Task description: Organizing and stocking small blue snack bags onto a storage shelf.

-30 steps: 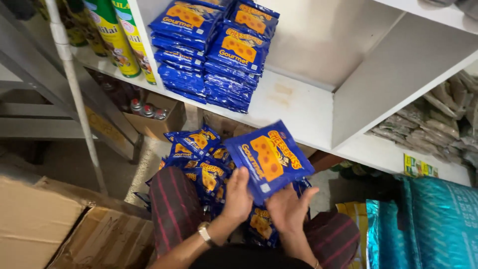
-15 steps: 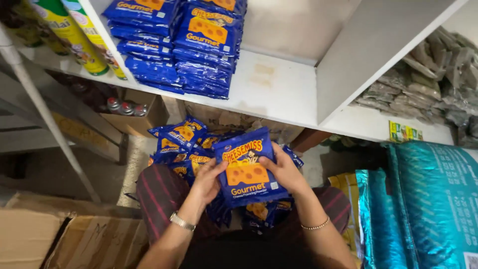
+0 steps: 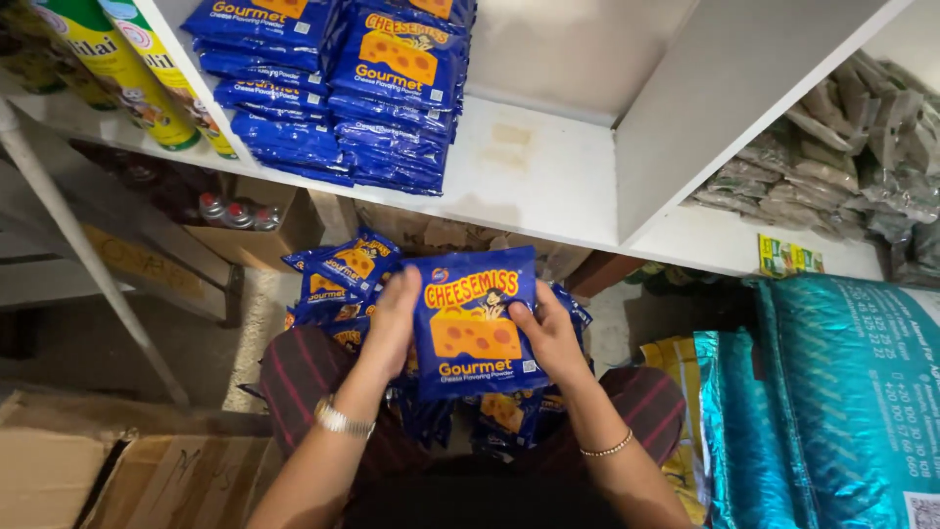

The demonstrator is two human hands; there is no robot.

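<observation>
1. Held up between both hands over the lap: one flat blue packet [image 3: 474, 323], glossy film, roughly square, crimped at the top edge, printed with an orange cheese wedge.
2. Left hand [image 3: 396, 315] on the packet's left edge, fingers [image 3: 403, 290] curled round it and gripping; silver watch [image 3: 337, 419] on that wrist.
3. Right hand [image 3: 550, 333] on the right edge, fingers narrow, pinching the film; thin bead bracelet [image 3: 607, 449] on that wrist.
4. Beneath the hands, a loose pile [image 3: 338, 279] of the same packets, slumped at odd angles, spilling over the knees of a dark striped skirt [image 3: 308, 377].
5. Above, on a white painted shelf [image 3: 548, 176], two neat stacks [image 3: 338, 93] of identical packets, flat and layered, set at the left end; bare scuffed board to their right.
6. White upright divider [image 3: 725, 108] closing that bay; beyond it, clear crinkled bags [image 3: 842, 147] of something dried and greenish, heaped.
7. Far left on the shelf, tall yellow-and-green cans [image 3: 127, 78], smooth, cylindrical, upright.
8. Below the shelf, an open brown carton [image 3: 255, 240] holding small capped canisters.
9. Lower left, plain cardboard boxes [image 3: 69, 470], matt, creased; a white metal post [image 3: 78, 245] slanting past them.
10. Right side, large teal woven sacks [image 3: 842, 392], shiny and ribbed, standing close together beside a yellow bag [image 3: 676, 367].
11. Floor grey and dull between the boxes and the knees; cramped storeroom, shelving on all sides.
</observation>
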